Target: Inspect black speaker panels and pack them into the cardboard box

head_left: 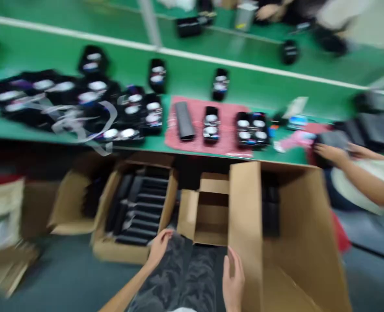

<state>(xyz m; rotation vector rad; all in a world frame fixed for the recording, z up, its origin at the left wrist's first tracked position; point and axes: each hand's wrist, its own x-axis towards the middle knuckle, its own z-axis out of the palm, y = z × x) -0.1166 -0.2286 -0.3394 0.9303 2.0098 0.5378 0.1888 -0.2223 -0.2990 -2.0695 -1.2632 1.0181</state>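
The two hands are well apart, low in front of the tabletop's [291, 156] near edge. The left hand [159, 248], fingers loosely bent, is over the camouflage trousers [169, 277] and beside the packed carton [120, 252]; blur leaves it unclear whether it grips anything. The right hand [233, 277] has its thumb spread from its fingers, with nothing seen between them — it is right against or just beside the wall of the large cardboard box [245, 225], and I cannot tell which.

The packed carton, below the near edge, holds a row of black cases [143, 208]. Between it and the large cardboard box stands a small carton [188, 212] with its flaps open.

Along the near edge lies a pink sheet [227, 130] bearing a dark oblong case [184, 120] and a black tray [211, 125] with round white pieces. Toward the right end, a co-worker's hands [331, 154] hold a dark box [335, 138].
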